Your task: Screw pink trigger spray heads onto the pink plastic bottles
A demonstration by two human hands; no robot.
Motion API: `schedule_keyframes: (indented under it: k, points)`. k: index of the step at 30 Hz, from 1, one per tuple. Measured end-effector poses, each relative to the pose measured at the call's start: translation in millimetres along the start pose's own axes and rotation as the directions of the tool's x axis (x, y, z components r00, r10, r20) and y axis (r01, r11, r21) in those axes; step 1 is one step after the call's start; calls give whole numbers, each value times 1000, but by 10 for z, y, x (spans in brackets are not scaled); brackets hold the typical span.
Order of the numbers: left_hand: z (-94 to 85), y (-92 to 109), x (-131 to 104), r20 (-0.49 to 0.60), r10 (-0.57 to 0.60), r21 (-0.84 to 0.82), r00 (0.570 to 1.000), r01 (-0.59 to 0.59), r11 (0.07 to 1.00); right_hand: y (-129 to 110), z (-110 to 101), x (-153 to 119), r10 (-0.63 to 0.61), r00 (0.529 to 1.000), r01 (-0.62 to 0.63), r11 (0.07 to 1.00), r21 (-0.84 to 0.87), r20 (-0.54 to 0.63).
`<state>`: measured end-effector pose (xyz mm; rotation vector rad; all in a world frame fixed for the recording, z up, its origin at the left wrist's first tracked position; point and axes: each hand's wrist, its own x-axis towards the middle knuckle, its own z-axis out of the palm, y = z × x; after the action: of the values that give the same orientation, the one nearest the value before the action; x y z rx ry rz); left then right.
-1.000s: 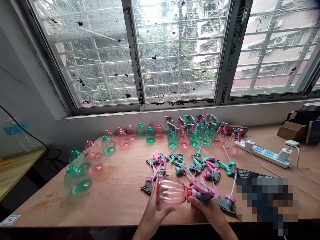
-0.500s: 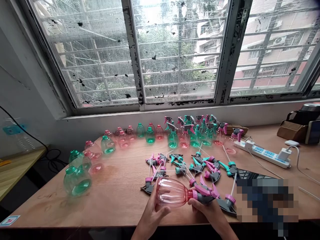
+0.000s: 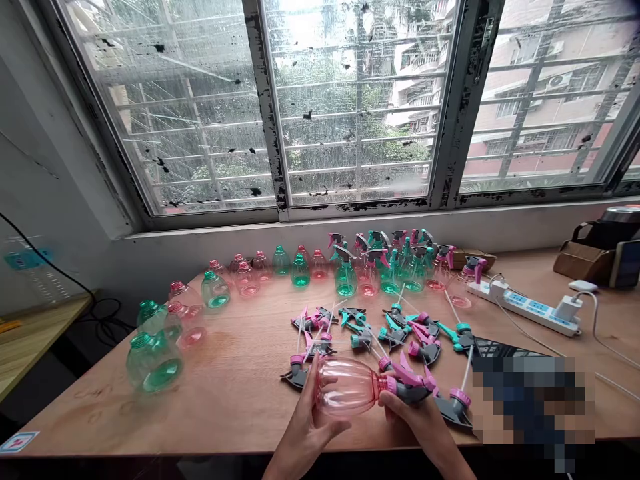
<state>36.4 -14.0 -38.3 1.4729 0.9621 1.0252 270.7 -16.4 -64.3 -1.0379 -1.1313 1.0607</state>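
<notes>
A clear pink spray bottle (image 3: 346, 387) lies on its side in the air above the table's front edge, its neck pointing right. My left hand (image 3: 313, 417) is closed around its base end, with fingers behind the body and the thumb below. At the neck sits a grey and pink trigger sprayer (image 3: 413, 380) with a pink collar. My right hand (image 3: 407, 417) pinches at that collar; some fingers are hidden beneath. Behind the bottle, several loose trigger sprayers (image 3: 363, 340) with white tubes lie in a heap, in pink-grey and teal-grey.
Bottles without sprayers, such as a green one (image 3: 155, 363), stand along the left and back of the wooden table (image 3: 210, 413). Several bottles with sprayers (image 3: 346, 277) stand at back centre. A white power strip (image 3: 530, 308) and a dark panel, partly pixelated, lie right.
The bottle has rolled slightly about its long axis in my hands. My left thumb has shifted right a little along its underside. The surrounding things have stayed put.
</notes>
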Motion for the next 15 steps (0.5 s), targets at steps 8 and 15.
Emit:
schedule_keyframes:
  k: [8,15]
  points:
    - [-4,-14,13,-1,49,34,999,-49,998,-69,1,-9,-12,1000,13,1000,-14,15]
    - [66,26,10,-47,108,145,993,-100,984,-129,-10,-30,-2,1000,2,1000,-28,20]
